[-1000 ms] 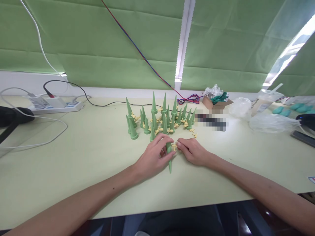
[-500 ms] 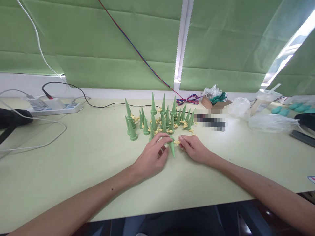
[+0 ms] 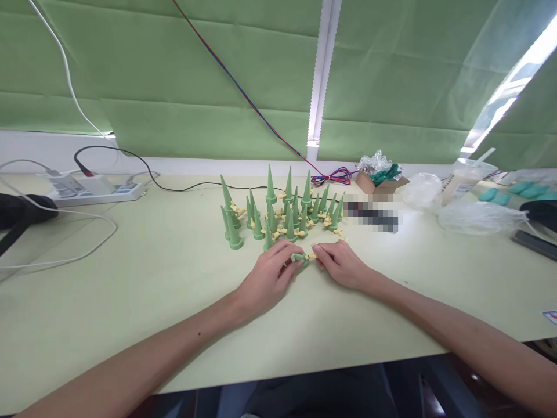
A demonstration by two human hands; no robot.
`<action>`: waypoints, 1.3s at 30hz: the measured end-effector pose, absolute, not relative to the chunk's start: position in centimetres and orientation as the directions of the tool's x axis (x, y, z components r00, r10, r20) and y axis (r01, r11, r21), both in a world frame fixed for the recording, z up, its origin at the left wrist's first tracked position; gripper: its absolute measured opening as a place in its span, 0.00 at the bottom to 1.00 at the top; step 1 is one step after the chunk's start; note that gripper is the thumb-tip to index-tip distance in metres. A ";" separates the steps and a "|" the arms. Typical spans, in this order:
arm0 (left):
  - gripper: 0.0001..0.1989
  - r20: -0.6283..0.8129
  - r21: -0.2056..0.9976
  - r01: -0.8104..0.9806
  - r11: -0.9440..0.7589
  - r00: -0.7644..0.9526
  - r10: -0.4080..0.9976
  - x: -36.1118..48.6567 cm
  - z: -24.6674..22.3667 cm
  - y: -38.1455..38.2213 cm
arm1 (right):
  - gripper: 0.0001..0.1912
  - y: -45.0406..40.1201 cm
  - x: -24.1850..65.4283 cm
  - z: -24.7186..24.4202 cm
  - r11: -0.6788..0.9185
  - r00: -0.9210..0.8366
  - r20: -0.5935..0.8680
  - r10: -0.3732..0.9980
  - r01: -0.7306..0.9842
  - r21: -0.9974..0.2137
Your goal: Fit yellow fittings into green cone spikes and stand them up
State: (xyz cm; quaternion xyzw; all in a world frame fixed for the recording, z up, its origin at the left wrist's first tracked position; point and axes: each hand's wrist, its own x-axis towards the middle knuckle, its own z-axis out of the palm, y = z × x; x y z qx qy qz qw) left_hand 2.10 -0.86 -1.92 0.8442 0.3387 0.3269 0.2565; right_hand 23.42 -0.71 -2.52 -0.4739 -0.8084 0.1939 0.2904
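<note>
Between the fingers and thumb of my left hand (image 3: 270, 277) is a small green cone (image 3: 300, 256), lying tilted so that only part of it shows. My right hand (image 3: 342, 264) pinches a small yellow piece (image 3: 311, 256), whose inner end meets the green cone. Whether the two are joined I cannot tell. Just beyond my hands stand several upright green cones (image 3: 235, 239) on round bases. Small yellow figure-like pieces (image 3: 338, 232) lie among them, and some seem to touch the cones.
A white power strip (image 3: 96, 194) with plugs and cables sits at the back left. Toward the back right are coiled wires (image 3: 335, 176), a cardboard box (image 3: 380, 184), a plastic cup (image 3: 463, 180) and clear plastic bags (image 3: 481, 217). A green curtain (image 3: 195, 116) hangs behind the table.
The green cone in my left hand has turned from pointing toward me to lying sideways under my fingers. My right hand has shifted slightly left with the yellow piece.
</note>
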 end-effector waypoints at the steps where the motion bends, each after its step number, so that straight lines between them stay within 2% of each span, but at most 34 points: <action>1: 0.10 0.383 0.654 0.406 -0.639 0.551 0.742 2.1 -2.0 -0.9 | 0.25 -0.7 23.4 -2.6 0.477 -0.371 0.301 0.879 0.663 -0.576; 7: 0.09 0.404 0.630 0.432 -0.646 0.528 0.747 2.2 -1.9 -0.9 | 0.20 -0.9 23.5 -2.7 0.509 -0.281 0.452 0.847 0.675 -0.534; 12: 0.08 0.391 0.618 0.438 -0.653 0.550 0.738 2.3 -1.5 -0.9 | 0.12 -1.4 23.4 -2.7 0.619 -0.370 0.509 0.777 0.597 -0.511; 20: 0.11 0.367 0.616 0.404 -0.676 0.613 0.700 2.4 -1.4 -0.9 | 0.09 -1.3 23.4 -3.5 0.699 -0.446 0.545 0.710 0.544 -0.465; 29: 0.10 0.395 0.471 0.450 -0.759 0.661 0.638 1.9 -1.3 -0.7 | 0.05 -1.4 23.2 -3.3 0.752 -0.456 0.624 0.634 0.552 -0.360; 31: 0.08 0.445 0.434 0.453 -0.779 0.644 0.623 1.8 -1.4 -0.5 | 0.05 -1.2 23.4 -3.3 0.750 -0.430 0.655 0.621 0.567 -0.339; 34: 0.05 0.617 0.349 0.430 -0.833 0.564 0.549 1.4 -1.3 -0.2 | 0.05 -0.6 23.8 -3.2 0.734 -0.369 0.699 0.612 0.593 -0.330; 37: 0.05 0.819 0.194 0.422 -0.886 0.426 0.383 0.8 -0.4 0.5 | 0.06 0.0 24.3 -3.2 0.689 -0.292 0.712 0.639 0.630 -0.359; 39: 0.05 0.913 0.101 0.497 -0.862 0.299 0.279 0.2 0.6 1.2 | 0.07 0.5 24.6 -3.2 0.654 -0.244 0.713 0.657 0.656 -0.378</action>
